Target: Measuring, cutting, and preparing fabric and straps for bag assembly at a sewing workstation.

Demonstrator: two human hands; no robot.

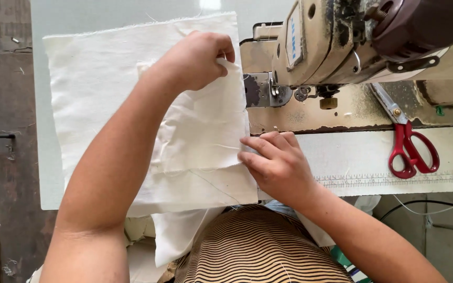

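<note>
The sewing machine [352, 47] is my landmark; its worn cream head fills the upper right, and everything else I place from it. To its left, the big sheet of cream cloth [106, 89] lies flat on the pale table [43, 173], spreading well out from the needle end of the machine. On top of that sheet, just beside the presser foot [274, 90], sits the smaller cloth piece [205, 131], slightly rumpled, its right edge running along the machine bed.

My left hand [197, 60] is up at the far corner of the smaller piece, close to the needle end of the machine; thumb and fingertips are pinched shut on that corner, lifting it a little. My right hand [276, 160] lies below the machine bed at the near right corner of the same piece, fingers [262, 142] out nearly straight and pressed flat on the cloth, gripping nothing.

By my judgement, the work is at an early point. The two layers are laid together and their edge is brought up to the foot, but I see no finished seam along that edge, only loose threads trailing near the bottom. The edge does not yet look fed under the foot, so the stitching seems left to do.

Right of the machine bed, red-handled scissors [410, 144] rest above a printed ruler strip [394, 180], untouched.
</note>
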